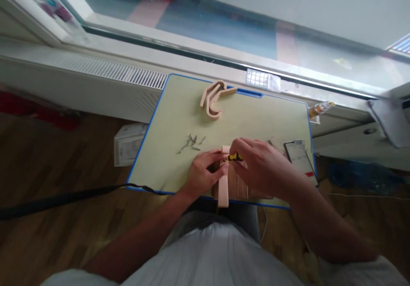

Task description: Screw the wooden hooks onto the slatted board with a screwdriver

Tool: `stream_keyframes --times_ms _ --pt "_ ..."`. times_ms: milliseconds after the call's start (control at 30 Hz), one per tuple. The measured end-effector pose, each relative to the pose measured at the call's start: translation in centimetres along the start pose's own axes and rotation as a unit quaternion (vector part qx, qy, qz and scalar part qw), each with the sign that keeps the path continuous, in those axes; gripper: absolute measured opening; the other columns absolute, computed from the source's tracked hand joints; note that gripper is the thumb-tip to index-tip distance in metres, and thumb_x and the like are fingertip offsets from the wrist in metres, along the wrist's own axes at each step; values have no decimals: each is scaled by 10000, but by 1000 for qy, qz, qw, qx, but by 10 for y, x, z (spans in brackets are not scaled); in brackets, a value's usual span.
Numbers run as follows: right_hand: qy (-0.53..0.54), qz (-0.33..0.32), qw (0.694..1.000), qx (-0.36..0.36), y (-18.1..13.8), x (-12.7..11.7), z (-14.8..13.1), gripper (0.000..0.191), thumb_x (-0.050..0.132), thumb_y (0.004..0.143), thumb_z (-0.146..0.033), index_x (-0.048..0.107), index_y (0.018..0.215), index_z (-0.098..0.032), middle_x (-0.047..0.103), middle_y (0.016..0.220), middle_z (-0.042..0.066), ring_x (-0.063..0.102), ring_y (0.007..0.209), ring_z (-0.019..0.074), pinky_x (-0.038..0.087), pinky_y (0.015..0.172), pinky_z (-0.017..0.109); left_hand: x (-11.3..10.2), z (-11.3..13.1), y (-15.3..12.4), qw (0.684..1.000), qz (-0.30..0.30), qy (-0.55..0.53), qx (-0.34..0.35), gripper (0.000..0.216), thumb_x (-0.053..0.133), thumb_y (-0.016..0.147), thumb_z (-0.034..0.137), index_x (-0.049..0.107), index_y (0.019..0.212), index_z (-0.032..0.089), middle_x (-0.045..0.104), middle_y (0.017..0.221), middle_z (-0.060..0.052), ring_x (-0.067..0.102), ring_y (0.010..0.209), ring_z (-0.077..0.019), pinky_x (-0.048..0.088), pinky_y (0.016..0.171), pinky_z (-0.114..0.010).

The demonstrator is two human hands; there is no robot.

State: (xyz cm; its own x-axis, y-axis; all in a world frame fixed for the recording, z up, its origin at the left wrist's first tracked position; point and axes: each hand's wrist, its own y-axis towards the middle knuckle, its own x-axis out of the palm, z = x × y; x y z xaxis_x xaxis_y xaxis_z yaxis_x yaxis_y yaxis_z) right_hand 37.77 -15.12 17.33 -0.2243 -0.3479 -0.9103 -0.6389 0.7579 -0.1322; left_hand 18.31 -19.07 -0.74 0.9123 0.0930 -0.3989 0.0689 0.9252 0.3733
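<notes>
My left hand [205,172] is closed around a pale wooden bar [223,187] that stands over a slatted wooden panel [238,185] at the near edge of the small green table [169,149]. My right hand [261,166] grips a yellow-and-black tool [235,157], likely a screwdriver, whose tip meets the top of the bar. Several metal screws [192,143] lie loose just left of my left hand.
Curved wooden pieces [214,98] lie at the table's far edge. A phone [301,160] rests at the right edge, beyond my right wrist. A small glass bottle [320,108] sits on the ledge to the right. A white box [128,145] stands on the floor left of the table.
</notes>
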Motion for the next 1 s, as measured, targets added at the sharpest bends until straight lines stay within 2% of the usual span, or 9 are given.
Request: stream_keyframes --times_ms 133,233,367,467,567,700,800,1000 --pt "-44 11 999 -1 4 0 1 109 536 1065 -189 643 1087 -186 752 949 80 615 784 211 337 768 363 0 2 0 1000 2 -16 -8 229 830 953 292 876 1175 261 886 1245 -76 836 1192 -251 638 1154 -452" --pt "-57 30 997 31 5 5 7 163 580 1083 -324 667 1101 -188 739 846 72 580 715 210 297 712 365 3 0 -1 999 -10 -33 -41 243 834 942 312 875 1176 258 881 1258 -73 831 1195 -254 634 1163 -450" --pt "-53 98 991 69 4 13 12 179 668 1025 -391 675 1030 -212 726 838 74 559 727 208 315 696 356 8 -4 -4 991 -12 -96 -93 294 859 918 371 868 1189 256 887 1214 -62 839 1113 -236 667 1075 -402" --pt "-29 114 988 100 3 15 9 165 714 988 -376 677 994 -215 738 871 81 567 759 210 356 708 357 11 -3 -3 989 -10 -106 -106 328 882 884 379 864 1179 236 894 1156 -72 843 1080 -244 668 1070 -412" --pt "9 91 992 82 0 12 4 126 726 967 -312 679 1029 -213 766 969 79 607 820 205 413 746 343 11 1 0 990 -7 -108 -88 284 861 876 349 862 1125 210 897 1119 -87 847 1018 -244 692 991 -407" --pt "-17 74 995 68 -5 6 -2 184 724 915 -222 692 1095 -201 766 1037 87 610 858 203 418 755 340 11 3 1 992 -7 -99 -74 291 843 871 322 853 1124 178 896 1140 -110 849 1014 -246 695 965 -403" --pt "-31 66 995 75 -4 2 -5 148 740 941 -298 701 1042 -197 748 940 85 594 810 207 388 729 357 9 4 -1 993 -8 -89 -73 314 848 884 359 857 1145 183 893 1179 -113 848 1030 -250 686 988 -409" --pt "-37 75 992 98 7 6 5 273 708 1014 -465 671 936 -206 716 807 75 533 689 186 328 665 362 7 2 -4 992 -10 -83 -89 283 836 910 385 873 1147 233 889 1181 -68 836 1075 -235 669 1025 -382"
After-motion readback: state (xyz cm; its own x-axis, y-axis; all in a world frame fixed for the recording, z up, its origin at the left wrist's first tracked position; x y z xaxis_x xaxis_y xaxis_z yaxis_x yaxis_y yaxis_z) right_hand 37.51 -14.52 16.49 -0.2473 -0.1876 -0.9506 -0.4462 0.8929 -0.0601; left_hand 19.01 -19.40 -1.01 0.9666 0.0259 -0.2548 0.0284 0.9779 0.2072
